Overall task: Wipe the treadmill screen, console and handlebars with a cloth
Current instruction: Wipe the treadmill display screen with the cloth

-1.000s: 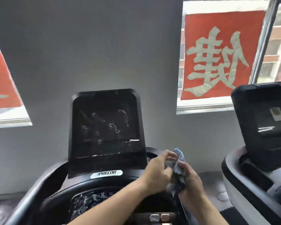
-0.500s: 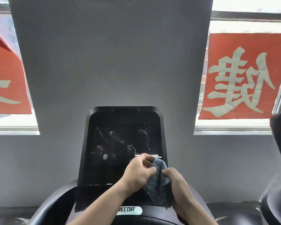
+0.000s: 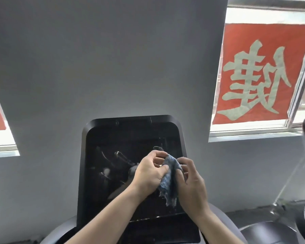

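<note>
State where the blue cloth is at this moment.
In the head view the blue cloth sits low and just right of centre, held between the left hand and right hand, in front of the treadmill screen.

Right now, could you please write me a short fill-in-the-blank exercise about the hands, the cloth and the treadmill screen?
1. Both hands hold a crumpled ____ cloth in front of the screen.
2. The left hand pinches the cloth between fingers and ____.
3. The right hand holds the cloth on its ____ side.
4. The sign in the window is ____ with a pale character.

Missing words: blue; thumb; right; red
</note>
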Available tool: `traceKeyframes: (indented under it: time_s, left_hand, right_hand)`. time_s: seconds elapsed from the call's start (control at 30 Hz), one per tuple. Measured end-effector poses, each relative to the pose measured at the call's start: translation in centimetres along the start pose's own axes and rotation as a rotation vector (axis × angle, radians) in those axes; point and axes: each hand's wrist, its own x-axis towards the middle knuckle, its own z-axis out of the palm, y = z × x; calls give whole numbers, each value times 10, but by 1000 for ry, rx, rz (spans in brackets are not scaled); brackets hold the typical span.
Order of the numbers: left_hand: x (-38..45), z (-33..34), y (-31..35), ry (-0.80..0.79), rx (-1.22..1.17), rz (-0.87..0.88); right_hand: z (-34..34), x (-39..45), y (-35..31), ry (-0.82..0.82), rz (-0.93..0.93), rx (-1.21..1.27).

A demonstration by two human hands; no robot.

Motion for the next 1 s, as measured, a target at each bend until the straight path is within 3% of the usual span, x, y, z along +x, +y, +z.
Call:
traceKeyframes:
  time_s: [0.13, 0.4, 0.47, 0.6, 0.73, 1.0]
  left_hand:
    - [20, 1, -8, 28, -33, -19]
    - [55, -2, -13, -82, -27, -28]
    - [63, -7, -19, -92, 103, 4]
    - [94, -46, -47, -41, 713, 141]
    - [132, -91, -67, -32, 1188, 84]
    - [163, -92, -100, -91, 1260, 14]
  right_hand:
    - [14, 19, 19, -83, -112, -159]
    - [30, 75, 54, -181, -154, -141]
    - [34, 87, 66, -172, -210, -173]
    - [30, 122, 91, -106, -269, -305]
    - [32, 167, 103, -48, -302, -494]
    - [69, 217, 104, -119, -300, -916]
